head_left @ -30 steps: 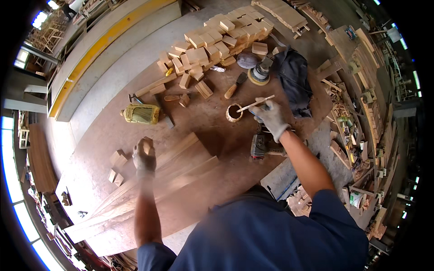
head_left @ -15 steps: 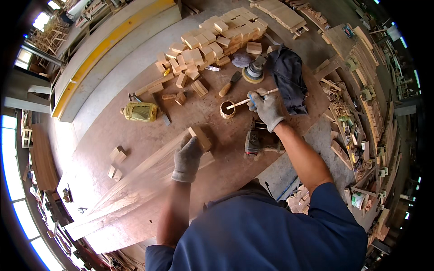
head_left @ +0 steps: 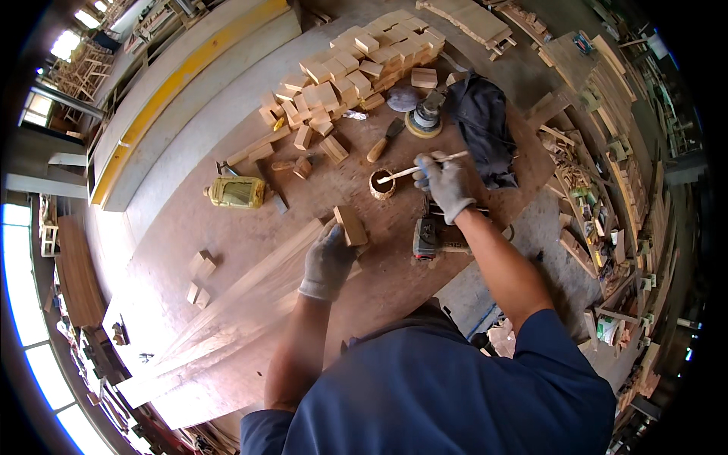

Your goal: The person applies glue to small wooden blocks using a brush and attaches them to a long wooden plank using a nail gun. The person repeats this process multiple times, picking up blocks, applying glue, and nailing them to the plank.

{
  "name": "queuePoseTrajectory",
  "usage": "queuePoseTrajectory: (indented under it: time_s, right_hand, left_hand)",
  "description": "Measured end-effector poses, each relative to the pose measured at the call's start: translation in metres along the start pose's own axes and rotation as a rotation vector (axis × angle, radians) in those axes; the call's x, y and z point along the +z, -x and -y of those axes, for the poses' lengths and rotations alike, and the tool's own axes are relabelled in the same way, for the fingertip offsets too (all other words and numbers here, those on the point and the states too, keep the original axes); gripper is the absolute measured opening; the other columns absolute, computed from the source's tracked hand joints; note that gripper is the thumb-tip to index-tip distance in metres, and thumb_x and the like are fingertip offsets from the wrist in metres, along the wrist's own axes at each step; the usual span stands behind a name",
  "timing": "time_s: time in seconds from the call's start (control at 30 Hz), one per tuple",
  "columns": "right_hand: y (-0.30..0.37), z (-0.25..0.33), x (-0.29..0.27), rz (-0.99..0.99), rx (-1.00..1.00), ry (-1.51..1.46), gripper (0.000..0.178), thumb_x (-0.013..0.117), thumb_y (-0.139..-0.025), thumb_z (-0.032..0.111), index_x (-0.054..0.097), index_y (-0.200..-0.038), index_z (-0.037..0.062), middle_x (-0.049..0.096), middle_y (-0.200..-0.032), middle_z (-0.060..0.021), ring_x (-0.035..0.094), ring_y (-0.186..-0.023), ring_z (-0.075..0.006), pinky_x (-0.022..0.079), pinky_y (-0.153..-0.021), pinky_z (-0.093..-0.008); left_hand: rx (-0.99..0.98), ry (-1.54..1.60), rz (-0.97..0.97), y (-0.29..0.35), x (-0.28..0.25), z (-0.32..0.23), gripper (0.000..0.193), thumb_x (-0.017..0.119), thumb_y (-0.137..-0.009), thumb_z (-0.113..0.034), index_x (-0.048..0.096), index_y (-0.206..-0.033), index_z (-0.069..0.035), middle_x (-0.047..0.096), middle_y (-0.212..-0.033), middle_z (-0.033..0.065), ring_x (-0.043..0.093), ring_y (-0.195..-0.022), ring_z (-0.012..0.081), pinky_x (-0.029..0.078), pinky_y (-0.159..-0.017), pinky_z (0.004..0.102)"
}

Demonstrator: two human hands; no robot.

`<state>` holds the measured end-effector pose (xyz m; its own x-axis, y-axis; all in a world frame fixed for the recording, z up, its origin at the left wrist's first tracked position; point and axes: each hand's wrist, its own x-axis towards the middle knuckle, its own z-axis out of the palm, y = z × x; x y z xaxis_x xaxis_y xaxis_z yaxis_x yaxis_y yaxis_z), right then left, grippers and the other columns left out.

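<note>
My gloved left hand (head_left: 329, 262) grips a small wooden block (head_left: 350, 225), holding it up over the end of some long boards (head_left: 235, 303). In my gloved right hand (head_left: 444, 185) is a thin pale stick (head_left: 402, 174), pinched between the fingers. Its lower tip dips into the mouth of a small round pot (head_left: 381, 184) with a crusted rim and dark inside. Near my right wrist lies a cordless power tool (head_left: 426, 239), partly hidden by the hand and forearm. A chisel-like tool with a wooden handle (head_left: 376, 151) rests just beyond the pot.
A large pile of wooden blocks (head_left: 356, 64) covers the table's far side. Next to it are a sander (head_left: 425, 120) and a dark cloth (head_left: 481, 129). A bottle of yellowish liquid (head_left: 236, 192) and a hammer (head_left: 278, 196) lie left. Loose blocks (head_left: 202, 264) sit further left.
My left hand has shifted right with the block, nearer to the pot. The right hand has barely moved, and the stick's tip stays in the pot.
</note>
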<state>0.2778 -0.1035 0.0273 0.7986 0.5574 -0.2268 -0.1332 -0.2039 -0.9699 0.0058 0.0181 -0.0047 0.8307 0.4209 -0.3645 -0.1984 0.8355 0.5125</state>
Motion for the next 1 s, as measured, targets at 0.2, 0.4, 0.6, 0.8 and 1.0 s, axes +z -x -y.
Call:
queuePoseTrajectory:
  time_s: [0.2,0.4,0.6,0.8,1.0]
  right_hand:
    - [0.007,-0.004,-0.014,-0.114,0.13,-0.146,0.025,0.068,-0.106,0.027,0.072,-0.102,0.0032,0.074,-0.079,-0.0063,0.069,-0.06,-0.0121,0.053,-0.052,-0.0255]
    - [0.009,-0.013,-0.016,-0.099,0.204,-0.237,0.024,0.069,-0.104,0.026,0.073,-0.104,0.0025,0.075,-0.081,-0.0083,0.072,-0.061,-0.016,0.057,-0.054,-0.0269]
    - [0.009,-0.02,-0.022,-0.129,0.22,-0.258,0.025,0.07,-0.104,0.028,0.073,-0.106,0.0029,0.076,-0.082,-0.0094,0.073,-0.064,-0.0187,0.061,-0.058,-0.0308]
    - [0.01,-0.032,-0.035,-0.105,0.249,-0.399,0.027,0.07,-0.103,0.029,0.073,-0.109,0.0032,0.076,-0.085,-0.0107,0.075,-0.069,-0.0212,0.062,-0.061,-0.0328]
    - [0.013,-0.044,-0.041,-0.102,0.311,-0.393,0.026,0.068,-0.104,0.028,0.072,-0.111,0.0041,0.077,-0.088,-0.0111,0.075,-0.071,-0.0239,0.062,-0.064,-0.0365]
  left_hand:
    - [0.05,-0.267,0.04,-0.01,-0.007,0.006,0.048,0.053,-0.111,-0.029,0.047,-0.15,0.0,0.063,-0.129,0.0176,0.064,-0.117,0.0335,0.055,-0.101,0.0485]
    - [-0.06,0.138,0.026,-0.012,-0.005,0.004,0.048,0.052,-0.111,-0.031,0.048,-0.15,-0.003,0.062,-0.129,0.0165,0.064,-0.115,0.0341,0.055,-0.1,0.0487]
    - [-0.082,0.202,0.072,-0.018,-0.019,0.007,0.048,0.057,-0.11,-0.029,0.051,-0.151,-0.004,0.065,-0.136,0.0164,0.065,-0.124,0.0337,0.058,-0.102,0.0532]
    - [-0.094,0.222,0.084,-0.023,-0.026,0.012,0.047,0.055,-0.11,-0.027,0.051,-0.15,-0.004,0.065,-0.137,0.0175,0.065,-0.124,0.0347,0.058,-0.102,0.0533]
    - [-0.134,0.265,0.109,-0.033,-0.025,0.017,0.046,0.054,-0.11,-0.027,0.05,-0.15,-0.003,0.065,-0.134,0.0191,0.065,-0.123,0.0371,0.06,-0.098,0.0514]
